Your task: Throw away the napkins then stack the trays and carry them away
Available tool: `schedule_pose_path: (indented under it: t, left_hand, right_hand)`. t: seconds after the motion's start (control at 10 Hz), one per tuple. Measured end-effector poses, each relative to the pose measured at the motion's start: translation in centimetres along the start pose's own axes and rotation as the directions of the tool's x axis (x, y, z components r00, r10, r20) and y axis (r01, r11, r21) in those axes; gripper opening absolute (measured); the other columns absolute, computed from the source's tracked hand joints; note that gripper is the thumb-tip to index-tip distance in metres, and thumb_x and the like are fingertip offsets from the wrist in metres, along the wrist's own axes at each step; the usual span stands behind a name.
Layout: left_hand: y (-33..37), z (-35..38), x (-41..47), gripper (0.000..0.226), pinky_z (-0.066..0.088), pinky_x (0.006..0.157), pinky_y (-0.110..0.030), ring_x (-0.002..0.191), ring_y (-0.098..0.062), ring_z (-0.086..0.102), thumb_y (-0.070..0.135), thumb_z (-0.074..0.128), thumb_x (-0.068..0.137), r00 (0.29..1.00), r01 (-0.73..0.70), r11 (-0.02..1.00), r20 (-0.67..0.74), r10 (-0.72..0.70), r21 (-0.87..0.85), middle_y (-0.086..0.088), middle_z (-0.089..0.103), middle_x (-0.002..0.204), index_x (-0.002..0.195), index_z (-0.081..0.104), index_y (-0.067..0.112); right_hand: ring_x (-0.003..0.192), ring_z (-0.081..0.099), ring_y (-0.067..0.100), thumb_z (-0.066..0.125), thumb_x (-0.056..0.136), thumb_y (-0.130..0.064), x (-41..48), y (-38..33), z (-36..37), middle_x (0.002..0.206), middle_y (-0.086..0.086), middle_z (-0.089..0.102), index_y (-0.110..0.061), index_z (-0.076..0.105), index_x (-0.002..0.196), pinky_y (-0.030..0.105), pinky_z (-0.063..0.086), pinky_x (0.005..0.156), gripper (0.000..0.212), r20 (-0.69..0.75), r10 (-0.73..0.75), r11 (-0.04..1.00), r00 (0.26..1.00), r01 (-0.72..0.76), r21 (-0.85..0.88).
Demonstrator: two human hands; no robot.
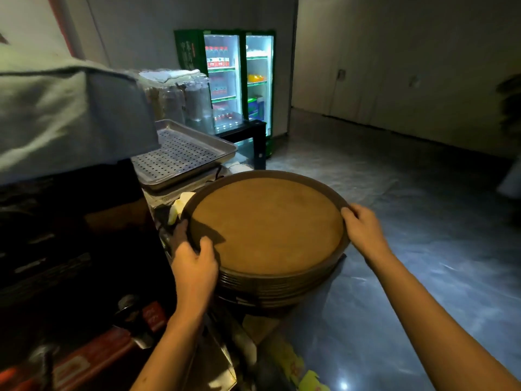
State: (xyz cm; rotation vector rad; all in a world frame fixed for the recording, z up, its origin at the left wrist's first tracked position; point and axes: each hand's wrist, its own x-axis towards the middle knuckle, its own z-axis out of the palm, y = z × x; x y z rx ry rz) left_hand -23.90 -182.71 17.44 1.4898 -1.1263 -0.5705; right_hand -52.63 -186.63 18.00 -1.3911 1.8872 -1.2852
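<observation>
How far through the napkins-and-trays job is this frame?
Done, apparently: the round brown trays sit in one stack and the top one is bare, with no napkins on it. In hand: the left hand and right hand grip opposite rims. Left: setting the stack down, which is not visibly finished.

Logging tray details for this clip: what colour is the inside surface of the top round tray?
Tan-brown, with a darker brown rim, on the top tray; seen in the head view.

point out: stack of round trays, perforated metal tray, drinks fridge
stack of round trays (266,225): head view, top tray's flat surface
perforated metal tray (180,156): head view, holed insert
drinks fridge (224,80): head view, left glass door
</observation>
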Motion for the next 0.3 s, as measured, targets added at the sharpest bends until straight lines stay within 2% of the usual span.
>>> schedule_pose_path:
  t: [0.1,0.2,0.3]
  left_hand:
    - [0.1,-1.2,-0.4,0.04,0.045,0.082,-0.032,0.098,-0.023,0.059,0.025,0.045,0.099,0.988,-0.059,0.998,0.145,0.055,0.02,-0.005,0.061,0.109,0.135,0.045,0.008]
    - [-0.1,-1.9,-0.9,0.052,0.045,0.095,-0.043,0.116,-0.034,0.054,0.035,0.046,0.098,0.96,-0.121,0.989,0.263,0.095,0.085,-0.015,0.056,0.128,0.143,0.035,0.012]
    - [0.8,-3.6,-2.4,0.07,0.029,0.109,-0.05,0.136,-0.043,0.028,0.045,0.044,0.097,0.897,-0.172,0.963,0.437,0.067,0.206,-0.026,0.03,0.147,0.152,0.014,0.014]
  right_hand:
    - [0.089,0.057,0.02,0.043,0.102,-0.026,-6.1,-1.2,-0.5,0.102,0.008,0.064,-0.011,0.06,0.119,0.03,0.042,0.076,0.028,-0.023,-0.017,0.998,1.0,0.016,-0.057]
    - [0.095,0.058,0.022,0.044,0.102,-0.029,-9.6,-2.0,-1.2,0.112,0.013,0.064,-0.008,0.057,0.126,0.031,0.044,0.081,0.034,-0.009,-0.024,0.992,1.0,0.022,-0.122]
    - [0.12,0.056,0.027,0.045,0.101,-0.033,-13.8,-4.0,-2.3,0.135,0.015,0.056,-0.006,0.046,0.139,0.03,0.043,0.09,0.046,-0.028,-0.014,0.979,1.0,0.008,-0.204]
